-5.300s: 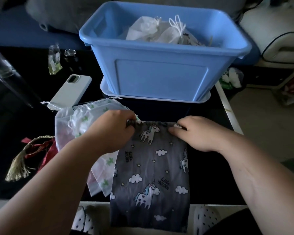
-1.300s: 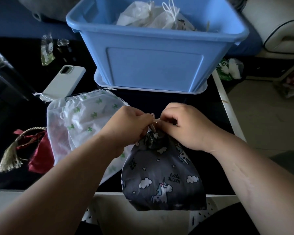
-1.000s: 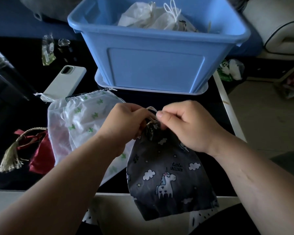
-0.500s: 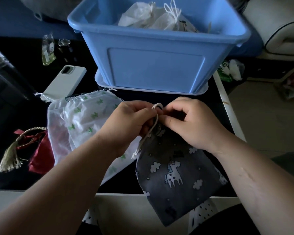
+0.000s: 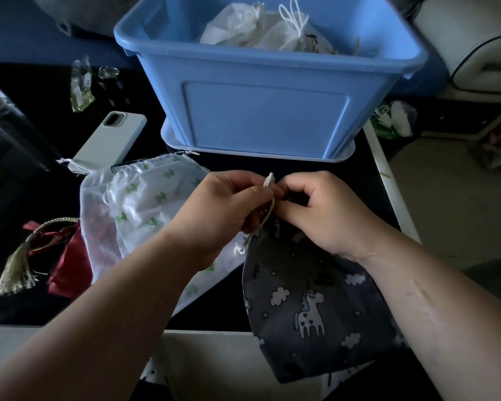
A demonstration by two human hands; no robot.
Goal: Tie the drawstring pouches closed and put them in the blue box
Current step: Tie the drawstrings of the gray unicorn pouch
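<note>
One red pouch (image 5: 67, 267) with a gold tassel lies far left on the black table (image 5: 301, 163), with one phone (image 5: 113, 137) behind it. Two pale pouches (image 5: 145, 204) (the upper one printed with green shapes) overlap just beside it. The left hand (image 5: 229, 209) pinches the white cord (image 5: 268, 198) between thumb and curled fingers. The right hand (image 5: 324, 215), fingers curled, pinches the gathered neck of one grey unicorn pouch (image 5: 310, 308), which hangs over the table's near edge. Behind the hands stands one blue box (image 5: 266, 111) holding at least two tied white pouches (image 5: 258, 30).
</note>
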